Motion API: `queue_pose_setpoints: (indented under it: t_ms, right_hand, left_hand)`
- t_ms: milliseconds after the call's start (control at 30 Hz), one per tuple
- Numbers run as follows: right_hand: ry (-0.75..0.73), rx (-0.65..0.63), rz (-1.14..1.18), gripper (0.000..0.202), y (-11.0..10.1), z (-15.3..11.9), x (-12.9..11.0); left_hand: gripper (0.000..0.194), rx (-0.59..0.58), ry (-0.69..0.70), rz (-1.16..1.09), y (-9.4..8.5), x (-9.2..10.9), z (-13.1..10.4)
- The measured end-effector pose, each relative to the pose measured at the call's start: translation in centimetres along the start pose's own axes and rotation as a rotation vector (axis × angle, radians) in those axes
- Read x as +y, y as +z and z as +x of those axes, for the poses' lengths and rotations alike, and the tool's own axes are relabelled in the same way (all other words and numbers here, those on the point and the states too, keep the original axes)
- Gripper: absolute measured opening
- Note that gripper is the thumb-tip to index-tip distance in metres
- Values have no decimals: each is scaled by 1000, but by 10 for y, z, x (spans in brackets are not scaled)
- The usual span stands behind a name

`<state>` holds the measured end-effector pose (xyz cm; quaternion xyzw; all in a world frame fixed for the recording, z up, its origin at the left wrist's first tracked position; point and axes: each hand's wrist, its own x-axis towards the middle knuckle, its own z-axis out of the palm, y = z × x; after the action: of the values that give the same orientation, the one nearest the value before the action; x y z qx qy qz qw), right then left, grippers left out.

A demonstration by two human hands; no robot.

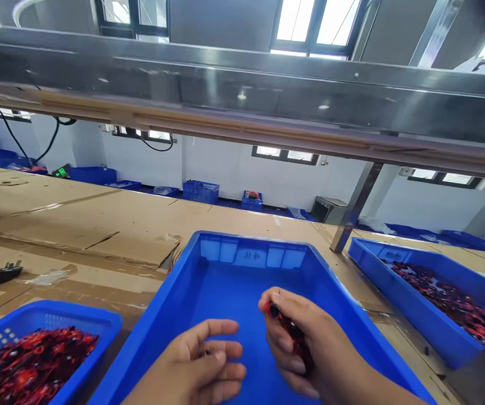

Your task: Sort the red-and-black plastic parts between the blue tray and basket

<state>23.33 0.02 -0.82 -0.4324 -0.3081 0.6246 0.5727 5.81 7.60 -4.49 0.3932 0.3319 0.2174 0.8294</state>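
Observation:
My right hand is closed around a small red-and-black part with a round dark end, held at the thumb and forefinger. More dark red pieces show inside its curled fingers; how many, I cannot tell. To its left, my left hand is half curled with its fingers apart. A tiny dark spot shows near its thumb, too small to make out. Both hands hover over a deep blue tray, whose visible floor is bare.
At left stands a blue perforated basket heaped with red-and-black parts. Another blue tray at right holds similar parts. A black plug lies on the cardboard-covered table. A metal beam crosses above, with a post at right.

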Motion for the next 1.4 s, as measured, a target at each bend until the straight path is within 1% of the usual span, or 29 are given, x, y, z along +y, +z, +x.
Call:
queue_pose_setpoints:
  t_ms: [67, 133, 200, 267, 333, 467, 533, 600, 700, 767, 867, 967, 1033, 1100, 1200, 1267, 1300, 1333, 1400]
  right_hand:
    - [-8, 2, 0, 23, 1, -1, -2]
    - [-8, -4, -4, 23, 1, 0, -2]
    - [-1, -12, -13, 23, 0, 0, 0]
    - [3, -23, -25, 22, -1, 1, 2]
    - [-3, -37, -45, 23, -1, 0, 4]
    - [-7, -57, -85, 27, 1, -3, 6]
    - [2, -67, -80, 27, 3, -4, 5]
    - [24, -82, -54, 28, 3, -4, 5]
    - [101, -90, 16, 34, 2, -2, 8]
    - [170, -97, 41, 36, 1, 0, 12]
    - [218, -158, 24, 37, 0, 3, 20]
    - [181, -210, -10, 38, 1, 3, 27]
    - [198, -236, -13, 35, 1, 3, 29]
    - [236, -264, 3, 31, 1, 3, 29]
    - [250, -314, -26, 33, 4, 0, 27]
    - [213, -337, -149, 38, 7, -4, 24]
    - [170, -325, -234, 38, 9, -7, 23]
    - [101, -299, -333, 38, 11, -10, 22]
    - [-87, -217, -545, 35, 14, -14, 23]
  left_hand:
    - [57, 19, -5, 35, 5, 3, -2]
    - [62, -5, -28, 104, 6, 6, -3]
    - [62, -40, -24, 217, 5, 8, -4]
    - [59, -45, 19, 314, 2, 9, -4]
    - [55, -38, 31, 332, 0, 9, -5]
    - [55, -45, -73, 228, -2, 9, -6]
    - [54, -44, -88, 167, -3, 9, -6]
    - [53, -43, -63, 103, -3, 10, -7]
    - [52, -4, 64, 23, -3, 12, -8]
    - [50, -4, 131, -4, -3, 13, -10]
    - [39, -81, 157, -21, -3, 14, -12]
    - [22, -165, 166, -48, -1, 14, -15]
    - [12, -199, 167, -81, 0, 13, -17]
    - [8, -225, 154, -116, 1, 13, -19]
    - [9, -254, 137, -144, 1, 13, -21]
    - [9, -265, 136, -141, 1, 14, -22]
    - [9, -262, 138, -130, 1, 14, -22]
    - [8, -254, 139, -108, 1, 14, -23]
    - [9, -243, 127, -7, 3, 14, -24]
